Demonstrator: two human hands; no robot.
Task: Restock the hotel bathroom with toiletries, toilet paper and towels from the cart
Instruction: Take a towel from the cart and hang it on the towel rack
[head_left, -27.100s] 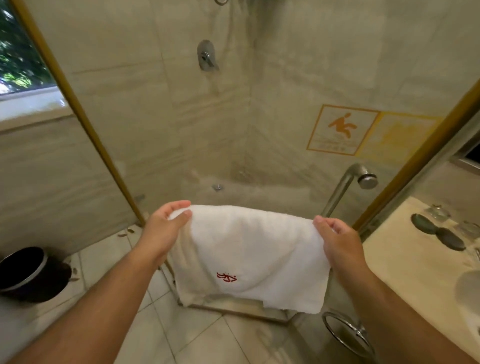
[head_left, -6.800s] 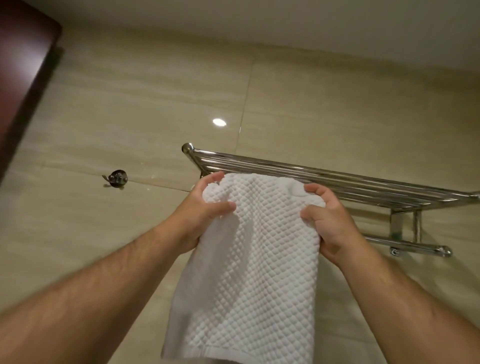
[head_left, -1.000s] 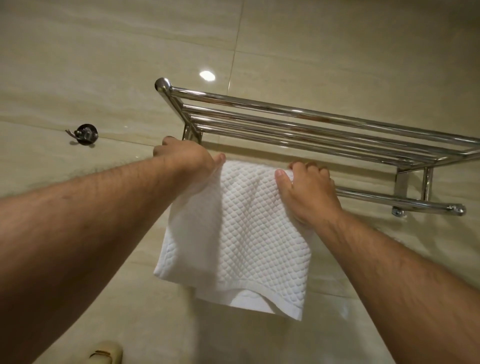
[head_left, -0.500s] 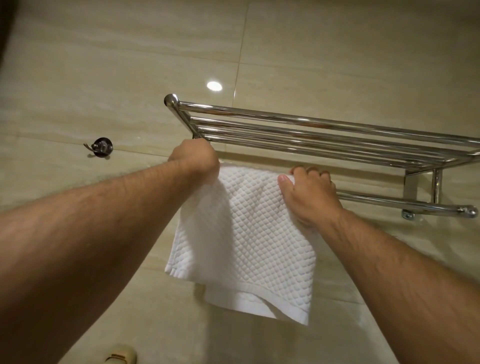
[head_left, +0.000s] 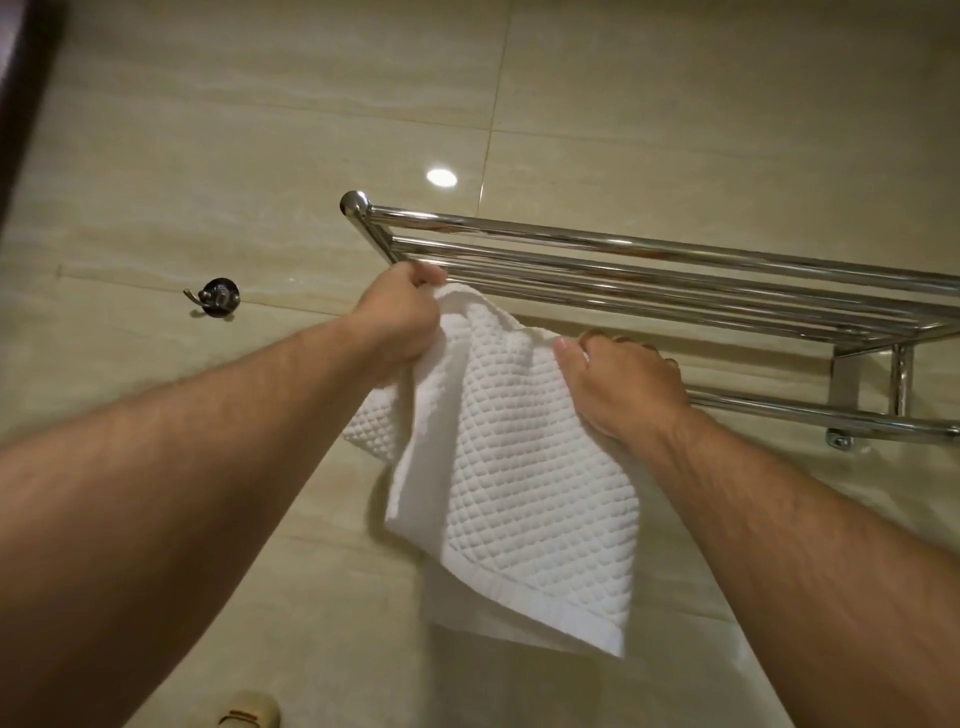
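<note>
The lower rail (head_left: 810, 413) of the chrome towel rack (head_left: 649, 270) shows only to the right of the hands; its left stretch is hidden behind the white waffle-weave towel (head_left: 519, 467) and the knuckles, so the fold over it cannot be seen directly. The rack runs off the right edge. The towel hangs just under the rack's shelf bars, its hemmed bottom edge slanting lower on the right, with a second layer showing behind.

The left hand (head_left: 400, 322) is closed in a fist around the towel's bunched upper left corner, raised close under the shelf bars. The right hand (head_left: 618, 384) lies on the towel's upper right part, fingers curled over the top, seemingly around the rail.

On the beige tiled wall (head_left: 260, 130), a dark metal hook (head_left: 218, 296) sits well left. A pale object (head_left: 249, 712) at the bottom edge is cut off and unclear.
</note>
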